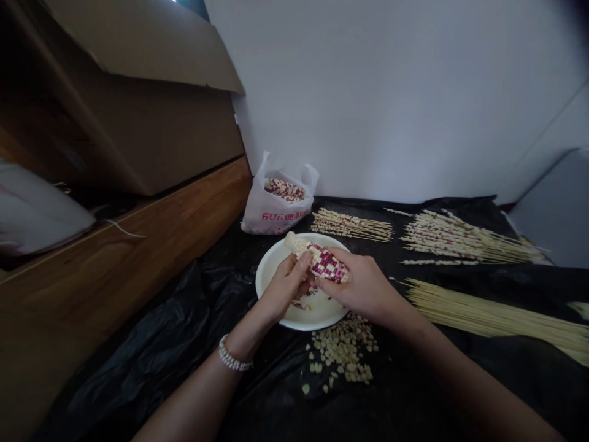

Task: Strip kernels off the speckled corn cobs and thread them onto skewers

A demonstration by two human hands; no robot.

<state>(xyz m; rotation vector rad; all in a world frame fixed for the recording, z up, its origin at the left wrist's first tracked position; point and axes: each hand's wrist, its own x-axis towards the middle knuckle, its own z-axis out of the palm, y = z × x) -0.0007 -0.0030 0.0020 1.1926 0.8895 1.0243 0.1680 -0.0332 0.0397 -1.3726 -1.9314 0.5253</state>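
Note:
My right hand [365,286] is wrapped round a corn cob [317,256] with white and magenta kernels, holding it over a white plate [276,261]. My left hand [286,285] is closed on the cob from below, its thumb pressed against the kernels near the bare tip. A pile of loose pale kernels [343,351] lies on the black plastic sheet [175,344] just in front of the plate. A beaded bracelet [232,359] sits on my left wrist.
A white plastic bag [276,212] holding more corn stands behind the plate. Skewers threaded with kernels [352,224] lie behind and to the right [455,240]. Bare bamboo skewers [497,316] lie at the right. A wooden ledge [115,258] and cardboard box [138,123] rise at the left.

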